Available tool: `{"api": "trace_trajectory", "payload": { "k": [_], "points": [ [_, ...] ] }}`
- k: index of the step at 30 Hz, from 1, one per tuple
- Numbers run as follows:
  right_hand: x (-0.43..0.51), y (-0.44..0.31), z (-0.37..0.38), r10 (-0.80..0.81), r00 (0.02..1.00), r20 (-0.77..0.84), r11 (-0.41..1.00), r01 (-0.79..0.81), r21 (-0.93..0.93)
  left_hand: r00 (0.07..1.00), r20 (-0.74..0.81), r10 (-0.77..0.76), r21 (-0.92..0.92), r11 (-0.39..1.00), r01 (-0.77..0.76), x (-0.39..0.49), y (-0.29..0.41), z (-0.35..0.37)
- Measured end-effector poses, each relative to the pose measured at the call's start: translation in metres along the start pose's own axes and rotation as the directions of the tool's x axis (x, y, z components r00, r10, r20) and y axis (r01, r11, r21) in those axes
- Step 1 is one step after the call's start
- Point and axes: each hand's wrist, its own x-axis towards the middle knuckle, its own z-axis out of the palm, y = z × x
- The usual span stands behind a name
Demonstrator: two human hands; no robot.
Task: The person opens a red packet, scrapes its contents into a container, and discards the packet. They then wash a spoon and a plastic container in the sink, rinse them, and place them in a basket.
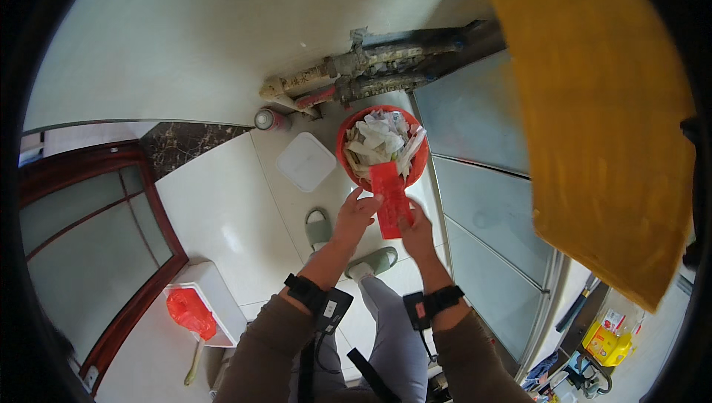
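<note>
A flat red rectangular object, perhaps a packet or folded plastic, is held over the near edge of a red round bin. My right hand grips its lower right edge with fingers and thumb. My left hand is at its left side, the thumb touching the edge and the other fingers spread. Crumpled pale plastic bags and other refuse fill the bin. What the red object contains cannot be told.
A white square lid and a spray can are on the tiled floor left of the bin. Pipes run along the wall behind. Glass-panelled doors stand right, below a large yellow-brown sheet. A wood-framed door is at left.
</note>
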Motion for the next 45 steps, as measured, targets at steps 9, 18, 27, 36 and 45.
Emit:
{"api": "trace_trajectory", "payload": {
  "k": [9,18,27,36,45],
  "points": [
    [0.168,0.123,0.051,0.235,0.949,-0.210,0.900,-0.131,0.416,0.986,0.153,0.072,0.188,0.977,-0.100,0.109,-0.065,-0.049],
    [0.209,0.141,0.071,-0.328,0.907,-0.265,0.628,0.000,-0.778,0.618,0.436,0.654,0.824,-0.013,-0.566,0.222,-0.076,-0.022],
    [0.223,0.158,0.076,-0.264,0.942,0.209,0.626,0.332,-0.706,0.737,0.533,0.415,0.802,-0.526,-0.284,0.299,-0.080,-0.012],
    [0.246,0.177,0.084,-0.099,0.960,0.261,0.510,0.274,-0.815,0.722,0.535,0.438,0.811,-0.507,-0.293,0.330,-0.099,-0.010],
    [0.220,0.160,0.079,-0.034,0.970,0.242,0.501,0.226,-0.835,0.599,0.583,0.549,0.812,-0.432,-0.393,0.273,-0.084,-0.012]
  ]
}}
